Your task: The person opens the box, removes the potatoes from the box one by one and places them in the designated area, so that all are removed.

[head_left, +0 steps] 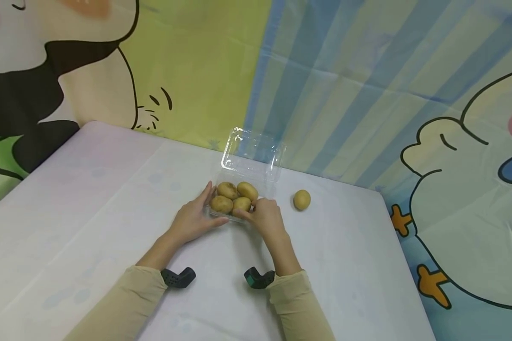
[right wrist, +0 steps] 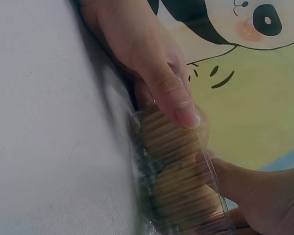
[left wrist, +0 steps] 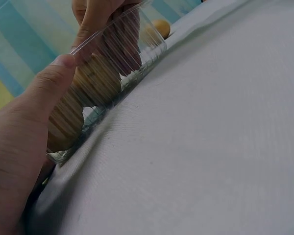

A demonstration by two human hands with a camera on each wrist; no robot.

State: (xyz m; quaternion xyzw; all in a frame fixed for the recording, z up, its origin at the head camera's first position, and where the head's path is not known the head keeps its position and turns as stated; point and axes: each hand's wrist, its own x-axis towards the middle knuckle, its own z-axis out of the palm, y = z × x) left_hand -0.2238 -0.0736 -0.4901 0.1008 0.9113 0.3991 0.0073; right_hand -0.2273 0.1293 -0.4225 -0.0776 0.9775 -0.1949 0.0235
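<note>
A clear plastic clamshell box (head_left: pixel 215 214) sits on the table with several small yellow potatoes in it. Its transparent lid (head_left: pixel 253 149) stands raised at the back. My left hand (head_left: pixel 192 219) grips the box's left end, thumb along the front rim and fingers round the side. Inside the right end, my right hand (head_left: pixel 268 217) holds the front right potato (head_left: pixel 241 204), its thumb on the near side. In the left wrist view, the right fingers (left wrist: pixel 129 46) show through the ribbed wall, beside a potato (left wrist: pixel 99 81). Their tips are partly hidden in the head view.
One loose potato (head_left: pixel 302 200) lies on the white tablecloth (head_left: pixel 345 265) to the right of the box. Behind the table's back edge hangs a cartoon-printed curtain (head_left: pixel 324 94). Each wrist wears a black device (head_left: pixel 179 278).
</note>
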